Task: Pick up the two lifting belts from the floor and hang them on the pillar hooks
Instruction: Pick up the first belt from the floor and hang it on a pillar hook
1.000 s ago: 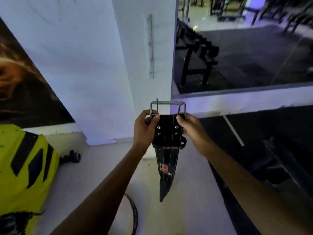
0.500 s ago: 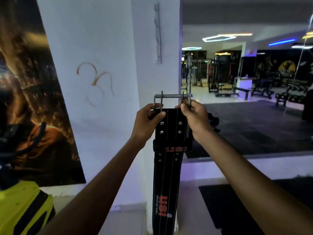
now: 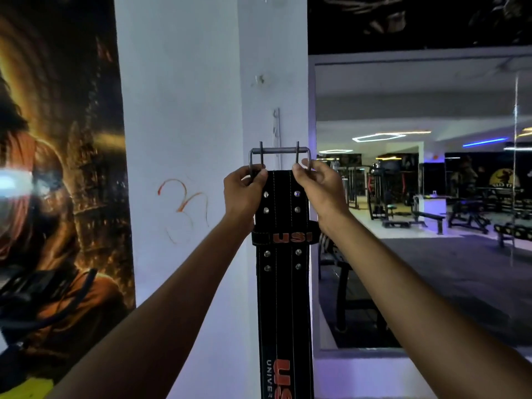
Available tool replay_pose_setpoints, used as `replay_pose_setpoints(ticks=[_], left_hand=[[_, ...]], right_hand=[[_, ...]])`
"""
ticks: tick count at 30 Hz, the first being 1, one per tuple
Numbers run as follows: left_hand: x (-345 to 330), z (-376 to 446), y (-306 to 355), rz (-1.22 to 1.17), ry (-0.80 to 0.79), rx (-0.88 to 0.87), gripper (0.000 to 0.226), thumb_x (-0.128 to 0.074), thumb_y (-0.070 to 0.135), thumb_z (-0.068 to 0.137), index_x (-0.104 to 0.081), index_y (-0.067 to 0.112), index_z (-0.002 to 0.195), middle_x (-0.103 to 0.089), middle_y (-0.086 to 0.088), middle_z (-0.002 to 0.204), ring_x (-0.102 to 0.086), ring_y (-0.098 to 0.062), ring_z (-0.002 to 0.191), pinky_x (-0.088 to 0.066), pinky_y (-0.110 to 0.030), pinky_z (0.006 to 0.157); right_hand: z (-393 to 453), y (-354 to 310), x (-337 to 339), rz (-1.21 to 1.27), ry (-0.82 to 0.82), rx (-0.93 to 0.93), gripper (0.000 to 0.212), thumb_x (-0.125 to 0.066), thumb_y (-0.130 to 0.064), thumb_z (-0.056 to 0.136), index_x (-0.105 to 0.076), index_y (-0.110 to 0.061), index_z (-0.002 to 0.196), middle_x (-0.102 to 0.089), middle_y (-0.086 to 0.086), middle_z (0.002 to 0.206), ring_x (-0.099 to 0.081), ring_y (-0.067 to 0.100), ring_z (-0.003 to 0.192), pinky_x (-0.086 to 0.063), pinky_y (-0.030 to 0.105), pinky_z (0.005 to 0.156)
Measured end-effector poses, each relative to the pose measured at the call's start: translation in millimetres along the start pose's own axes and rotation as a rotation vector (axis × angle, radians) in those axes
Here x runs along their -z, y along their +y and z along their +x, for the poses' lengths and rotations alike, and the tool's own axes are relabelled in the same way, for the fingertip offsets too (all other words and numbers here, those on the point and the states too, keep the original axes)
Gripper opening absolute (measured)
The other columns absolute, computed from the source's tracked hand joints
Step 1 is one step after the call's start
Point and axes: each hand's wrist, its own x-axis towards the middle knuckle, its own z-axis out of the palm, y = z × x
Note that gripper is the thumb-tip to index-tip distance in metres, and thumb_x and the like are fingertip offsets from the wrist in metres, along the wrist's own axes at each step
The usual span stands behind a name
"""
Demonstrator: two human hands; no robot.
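Note:
A black leather lifting belt (image 3: 283, 283) with red lettering hangs straight down in front of the white pillar (image 3: 201, 139). Its steel double-prong buckle (image 3: 279, 152) points up. My left hand (image 3: 244, 191) grips the belt's top left corner by the buckle, and my right hand (image 3: 318, 185) grips the top right corner. A narrow metal hook strip (image 3: 277, 125) is fixed upright on the pillar's right face; the buckle is held just below its visible hooks. The second belt is out of view.
A large orange-toned poster (image 3: 60, 168) covers the wall to the left. A wall mirror (image 3: 417, 197) to the right of the pillar reflects benches and gym machines. A dark rack (image 3: 339, 272) stands low beside the pillar. A yellow object (image 3: 26, 388) peeks in at bottom left.
The belt has been raised from near floor level up along the pillar, both hands still on it. The view has tilted upward, so the floor and the second belt dropped out of sight.

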Motion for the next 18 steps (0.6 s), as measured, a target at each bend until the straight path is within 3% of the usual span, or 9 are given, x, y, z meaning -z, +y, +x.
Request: replay_pose_setpoints(ticks=[3,5,8,11,14,16,18], left_hand=[[-12,14,16,-0.067,0.052,0.046,0.009,-0.063,0.015,0.098,-0.069,0.013,0.104,-0.067,-0.002,0.075,-0.063,-0.012,0.057,-0.057,-0.026,0.056],[-17,21,21,-0.096,0.055,0.059,0.007,-0.062,0.016,0.098,-0.068,0.016,0.102,-0.068,-0.004,0.078,-0.063,-0.015,0.058,-0.056,-0.030,0.059],[-23,28,26,-0.106,0.060,0.031,0.006,-0.061,0.015,0.099,-0.066,0.019,0.096,-0.068,-0.006,0.080,-0.062,-0.016,0.058,-0.052,-0.025,0.051],[-27,35,27,-0.100,0.081,0.008,0.006,-0.061,0.016,0.098,-0.066,0.019,0.097,-0.068,-0.007,0.080,-0.061,-0.019,0.063,-0.054,-0.032,0.061],[-30,41,27,-0.103,0.082,0.033,0.006,-0.063,0.016,0.098,-0.068,0.017,0.098,-0.068,-0.010,0.082,-0.058,-0.020,0.062,-0.052,-0.031,0.056],[-30,44,27,-0.096,0.078,0.050,0.008,-0.064,0.017,0.097,-0.069,0.014,0.103,-0.064,-0.007,0.076,-0.053,-0.015,0.051,-0.043,-0.021,0.040],[-31,47,26,-0.086,0.080,0.050,0.011,-0.064,0.018,0.097,-0.069,0.013,0.105,-0.062,-0.006,0.073,-0.049,-0.013,0.047,-0.036,-0.019,0.035]], right_hand=[[5,-10,0,-0.035,-0.059,0.100,0.027,-0.070,-0.024,0.089,-0.056,-0.028,0.112,-0.069,-0.005,0.101,-0.068,0.003,0.080,-0.057,0.018,0.063],[5,-9,1,-0.027,-0.092,0.104,0.043,-0.071,-0.025,0.088,-0.053,-0.024,0.127,-0.070,-0.006,0.107,-0.071,0.005,0.088,-0.060,0.024,0.070],[7,-5,8,0.009,-0.125,0.094,0.058,-0.072,-0.023,0.087,-0.048,-0.017,0.139,-0.072,-0.009,0.103,-0.070,-0.003,0.089,-0.057,0.015,0.075],[10,4,18,0.063,-0.167,0.040,0.065,-0.074,-0.026,0.084,-0.047,-0.016,0.142,-0.071,-0.002,0.118,-0.068,0.002,0.104,-0.054,0.015,0.088],[4,18,23,0.126,-0.220,0.010,0.053,-0.072,-0.020,0.086,-0.053,-0.016,0.135,-0.073,-0.003,0.111,-0.069,0.003,0.101,-0.053,0.010,0.077],[-3,29,26,0.153,-0.219,0.008,0.038,-0.072,-0.021,0.084,-0.062,-0.023,0.121,-0.076,-0.005,0.104,-0.070,0.003,0.099,-0.055,0.013,0.079],[-12,40,27,0.172,-0.222,0.011,0.030,-0.073,-0.025,0.078,-0.067,-0.027,0.107,-0.077,-0.006,0.101,-0.071,0.005,0.098,-0.055,0.017,0.082]])
